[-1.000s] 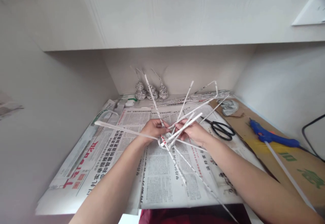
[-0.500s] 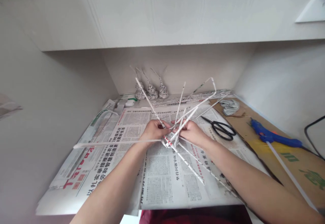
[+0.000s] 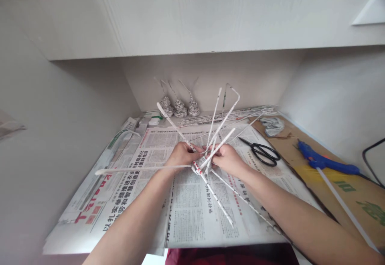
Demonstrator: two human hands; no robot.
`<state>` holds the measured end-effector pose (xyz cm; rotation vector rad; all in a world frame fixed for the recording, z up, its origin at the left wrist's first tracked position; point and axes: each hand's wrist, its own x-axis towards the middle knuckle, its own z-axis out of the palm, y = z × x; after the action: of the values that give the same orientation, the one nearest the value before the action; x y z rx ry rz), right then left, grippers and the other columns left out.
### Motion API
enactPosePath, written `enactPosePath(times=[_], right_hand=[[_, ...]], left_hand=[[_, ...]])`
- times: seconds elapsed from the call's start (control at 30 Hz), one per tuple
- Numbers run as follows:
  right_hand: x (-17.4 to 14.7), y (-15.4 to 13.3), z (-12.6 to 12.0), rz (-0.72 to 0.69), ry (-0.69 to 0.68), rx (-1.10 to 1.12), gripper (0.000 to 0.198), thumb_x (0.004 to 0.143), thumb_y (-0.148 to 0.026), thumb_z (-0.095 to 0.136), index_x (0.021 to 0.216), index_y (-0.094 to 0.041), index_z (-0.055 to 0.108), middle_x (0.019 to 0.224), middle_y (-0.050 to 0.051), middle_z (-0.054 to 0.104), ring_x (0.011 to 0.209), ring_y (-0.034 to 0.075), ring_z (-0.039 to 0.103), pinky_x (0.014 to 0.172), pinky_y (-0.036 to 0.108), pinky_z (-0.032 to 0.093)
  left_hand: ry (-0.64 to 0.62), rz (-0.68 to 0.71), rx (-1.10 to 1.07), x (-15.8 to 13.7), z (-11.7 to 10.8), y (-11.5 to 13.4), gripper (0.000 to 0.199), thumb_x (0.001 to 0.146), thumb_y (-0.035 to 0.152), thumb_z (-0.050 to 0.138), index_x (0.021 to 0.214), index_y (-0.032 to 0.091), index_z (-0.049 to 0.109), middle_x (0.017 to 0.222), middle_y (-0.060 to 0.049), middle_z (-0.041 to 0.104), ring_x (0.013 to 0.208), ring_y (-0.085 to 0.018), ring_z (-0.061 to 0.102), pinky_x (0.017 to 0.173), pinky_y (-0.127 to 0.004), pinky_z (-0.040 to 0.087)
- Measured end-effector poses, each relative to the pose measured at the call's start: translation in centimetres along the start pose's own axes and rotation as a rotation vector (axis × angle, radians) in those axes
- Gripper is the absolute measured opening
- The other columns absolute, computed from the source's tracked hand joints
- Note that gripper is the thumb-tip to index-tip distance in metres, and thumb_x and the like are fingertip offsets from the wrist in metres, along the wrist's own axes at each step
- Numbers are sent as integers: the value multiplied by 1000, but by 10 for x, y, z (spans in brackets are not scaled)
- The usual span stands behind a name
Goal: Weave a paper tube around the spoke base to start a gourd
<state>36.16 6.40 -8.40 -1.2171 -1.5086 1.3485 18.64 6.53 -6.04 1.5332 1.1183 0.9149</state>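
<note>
Between my hands is a small woven piece (image 3: 197,168) made of rolled newspaper tubes, held just above the newspaper-covered table. Several long tubes stick out of it in all directions; one tube (image 3: 239,94) rises at the back with a sharp bend near its top. My left hand (image 3: 182,155) is closed on the left side of the weave, its thumb and fingers pinching near the rim. On the right side, my right hand (image 3: 225,157) pinches at the base of the upright tubes. The fingertips of both hands are partly hidden behind the tubes.
Newspaper sheets (image 3: 120,201) cover the table. Black scissors (image 3: 263,153) lie to the right, beside cardboard (image 3: 343,201) bearing a blue glue gun (image 3: 325,162) and crumpled paper (image 3: 272,126). Three woven gourd shapes (image 3: 180,108) and a bundle of paper tubes (image 3: 228,116) lie behind. A cabinet (image 3: 192,16) overhangs.
The bent tube has swung left and more upright. Another tube end now shows apart from it on the right. The tubes at left and front have shifted slightly, while my hands stay in place.
</note>
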Motion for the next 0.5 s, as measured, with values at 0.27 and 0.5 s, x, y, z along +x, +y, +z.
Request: enactPosePath(times=[0.27,0.5], right_hand=[[-6,-12,7,25,30,125,17,64,-33,71,67,-19,63,55,-2,60,49,13,56,46,24,47],[-4,-9,6,15,117,119,20,67,-38,66,62,-20,60,48,-3,52,39,10,47,38,23,38]], left_hand=[[37,24,161,-2,-1,5,18,65,20,61,77,13,73,67,-2,69,61,-16,61,56,-23,43],[54,29,165,-6,4,10,19,65,20,61,77,13,72,71,-3,70,63,-16,62,58,-24,45]])
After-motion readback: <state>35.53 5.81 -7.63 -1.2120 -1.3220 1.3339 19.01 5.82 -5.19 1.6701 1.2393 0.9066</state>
